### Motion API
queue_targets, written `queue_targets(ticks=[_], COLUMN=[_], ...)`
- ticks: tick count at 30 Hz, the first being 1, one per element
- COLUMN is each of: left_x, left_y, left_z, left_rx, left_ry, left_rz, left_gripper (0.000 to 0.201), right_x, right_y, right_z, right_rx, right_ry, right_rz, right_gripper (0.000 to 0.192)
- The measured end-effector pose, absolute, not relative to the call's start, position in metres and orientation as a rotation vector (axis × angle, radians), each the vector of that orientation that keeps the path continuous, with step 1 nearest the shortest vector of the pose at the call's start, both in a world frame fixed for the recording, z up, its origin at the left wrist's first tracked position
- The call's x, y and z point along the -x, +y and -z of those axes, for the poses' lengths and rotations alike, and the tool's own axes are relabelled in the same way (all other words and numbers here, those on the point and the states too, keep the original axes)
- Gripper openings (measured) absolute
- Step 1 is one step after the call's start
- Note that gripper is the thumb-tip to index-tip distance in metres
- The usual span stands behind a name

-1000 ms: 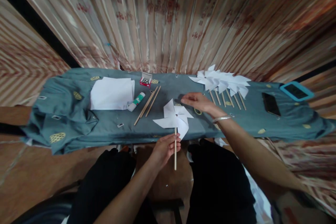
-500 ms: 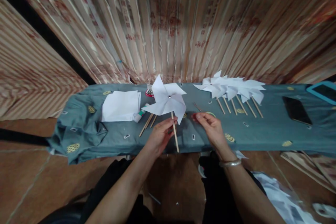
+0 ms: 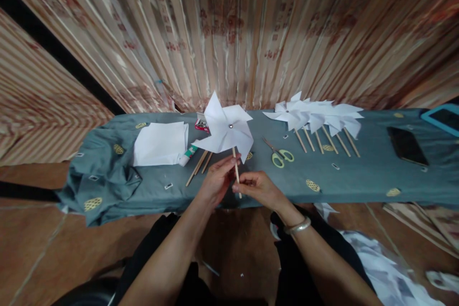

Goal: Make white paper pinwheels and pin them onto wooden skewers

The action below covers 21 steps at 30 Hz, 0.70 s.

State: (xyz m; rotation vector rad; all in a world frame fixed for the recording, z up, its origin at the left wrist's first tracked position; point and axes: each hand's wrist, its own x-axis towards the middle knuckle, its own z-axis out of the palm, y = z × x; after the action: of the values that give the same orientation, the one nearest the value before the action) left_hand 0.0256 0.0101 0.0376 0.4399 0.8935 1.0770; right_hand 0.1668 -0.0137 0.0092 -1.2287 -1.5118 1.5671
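Note:
A white paper pinwheel (image 3: 229,126) with a shiny pin at its centre stands upright on a thin wooden stick. My left hand (image 3: 219,177) is closed round the stick just below the blades. Lower down, my right hand (image 3: 257,187) pinches the same stick near its bottom end. Behind my right hand lie scissors with green handles (image 3: 282,157) on the cloth. Loose wooden sticks (image 3: 196,169) and a green-and-white glue stick (image 3: 188,153) rest left of the pinwheel. A small red box of pins (image 3: 201,124) sits behind them, partly hidden by a blade.
A grey-green cloth (image 3: 344,184) covers the narrow table. White paper sheets (image 3: 159,144) are stacked at left. Several finished pinwheels (image 3: 319,115) lie overlapping at right, near a dark phone (image 3: 407,146) and a blue-framed device (image 3: 442,119). A pleated curtain (image 3: 229,33) hangs behind. White paper pieces (image 3: 382,267) lie low at right.
My right hand has moved left and down from beside the scissors onto the lower stick, uncovering the green handles. My left hand keeps its hold on the pinwheel.

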Motion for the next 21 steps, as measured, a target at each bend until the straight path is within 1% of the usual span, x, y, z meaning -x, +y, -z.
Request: queue_targets(ticks=[5, 10, 13, 21], left_x=[-0.029, -0.028, -0.025, -0.024], left_y=[0.008, 0.008, 0.009, 0.007], left_z=[-0.032, -0.024, -0.021, -0.013], left_rx=[-0.5, -0.581, -0.631, -0.733], left_ry=[0.922, 1.025, 1.052, 1.132], left_rz=[-1.101, -1.137, -1.137, -1.081], left_gripper=[0.039, 0.036, 0.034, 0.035], right_x=[-0.168, -0.168, -0.171, -0.194], right_y=[-0.009, -0.006, -0.004, 0.016], right_z=[-0.003, -0.005, -0.011, -0.023], right_rx=[1.249, 1.27, 1.258, 1.113], right_ry=[-1.503, -1.521, -1.491, -0.902], right_rz=[-1.453, -1.394, -1.402, -1.215], right_gripper=[0.037, 0.038, 0.036, 0.041])
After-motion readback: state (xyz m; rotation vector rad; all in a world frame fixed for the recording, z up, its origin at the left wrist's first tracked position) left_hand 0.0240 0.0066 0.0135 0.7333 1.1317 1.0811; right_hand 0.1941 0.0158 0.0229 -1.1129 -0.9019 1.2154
